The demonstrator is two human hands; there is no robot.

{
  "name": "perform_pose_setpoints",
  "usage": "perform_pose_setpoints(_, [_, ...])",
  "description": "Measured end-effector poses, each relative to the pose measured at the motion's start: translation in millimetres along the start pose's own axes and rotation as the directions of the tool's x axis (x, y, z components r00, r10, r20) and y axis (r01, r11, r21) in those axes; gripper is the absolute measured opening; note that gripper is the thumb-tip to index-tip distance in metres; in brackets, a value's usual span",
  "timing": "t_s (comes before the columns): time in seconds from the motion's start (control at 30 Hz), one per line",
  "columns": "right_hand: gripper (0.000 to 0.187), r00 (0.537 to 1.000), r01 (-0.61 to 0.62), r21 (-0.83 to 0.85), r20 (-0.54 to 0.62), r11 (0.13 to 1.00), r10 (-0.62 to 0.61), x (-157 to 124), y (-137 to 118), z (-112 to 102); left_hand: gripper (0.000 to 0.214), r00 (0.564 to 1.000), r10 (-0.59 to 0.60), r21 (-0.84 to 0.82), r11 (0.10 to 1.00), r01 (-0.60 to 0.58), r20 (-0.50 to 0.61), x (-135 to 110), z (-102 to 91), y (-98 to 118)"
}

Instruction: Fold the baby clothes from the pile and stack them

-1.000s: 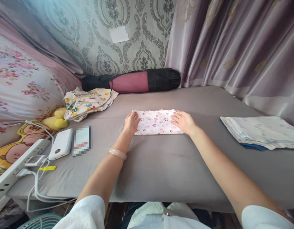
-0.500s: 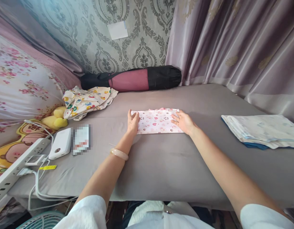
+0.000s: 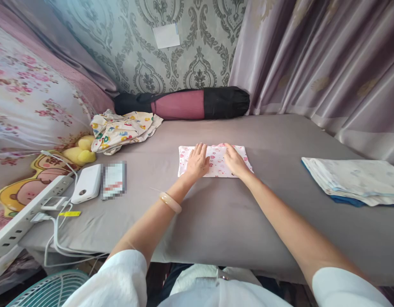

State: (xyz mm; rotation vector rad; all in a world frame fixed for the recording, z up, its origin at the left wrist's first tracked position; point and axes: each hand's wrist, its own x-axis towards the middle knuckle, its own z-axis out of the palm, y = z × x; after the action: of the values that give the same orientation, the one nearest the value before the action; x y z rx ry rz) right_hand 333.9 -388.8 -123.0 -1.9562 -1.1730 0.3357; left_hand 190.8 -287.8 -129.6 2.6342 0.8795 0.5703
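Observation:
A folded piece of white cloth (image 3: 218, 169) with a pink and brown print lies in front of me on the grey-covered surface. Its shape is a neat flat rectangle, with a pinker layer peeking out at the far edge. On its left half my left hand (image 3: 198, 162) rests palm down, fingers stretched out, a pale bangle (image 3: 170, 202) on the wrist. My right hand (image 3: 237, 162) touches the right half, turned partly on its side with the fingers extended toward the far edge; some of its fingers are hidden. Neither hand grips the cloth.
Folded cloths (image 3: 353, 177) are stacked at the right. A crumpled printed garment (image 3: 126, 130) and a rolled pink-and-black bundle (image 3: 180, 104) lie at the back. On the left are a power bank (image 3: 86, 183), a power strip (image 3: 33, 215), cables and a yellow plush (image 3: 80, 153).
Both hands have moved inward from the cloth's side edges onto its top. The left hand now lies flat. My view has shifted slightly.

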Motion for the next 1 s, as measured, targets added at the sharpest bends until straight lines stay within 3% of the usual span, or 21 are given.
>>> perform_pose_setpoints(0.1, [0.056,0.971,0.239,-0.402,0.101,0.884,-0.216,-2.6,-4.6,19.0,0.057,0.996,0.021,0.203,0.978,-0.038,0.084,1.4,6.8,12.5])
perform_pose_setpoints(0.2, [0.056,0.961,0.277,-0.552,0.161,0.787,-0.226,-2.5,-3.1,30.5,0.055,0.993,0.029,0.300,0.952,-0.063,0.117,3.2,14.3,15.1])
perform_pose_setpoints(0.4, [0.058,0.957,0.288,-0.573,0.209,0.767,-0.203,-0.8,7.1,37.5,0.052,0.994,0.054,0.305,0.949,-0.079,0.090,2.6,28.8,4.2])
perform_pose_setpoints(0.6, [0.057,0.962,0.269,-0.552,0.191,0.789,-0.195,-0.8,11.4,39.6,0.049,0.998,0.050,0.177,0.982,-0.057,0.041,2.2,34.1,-4.8])
perform_pose_setpoints(1.0, [0.060,0.998,0.003,-0.581,-0.046,0.814,-0.036,0.6,25.6,31.5,0.052,0.988,-0.140,0.097,0.985,0.145,-0.058,0.3,22.2,-22.6])
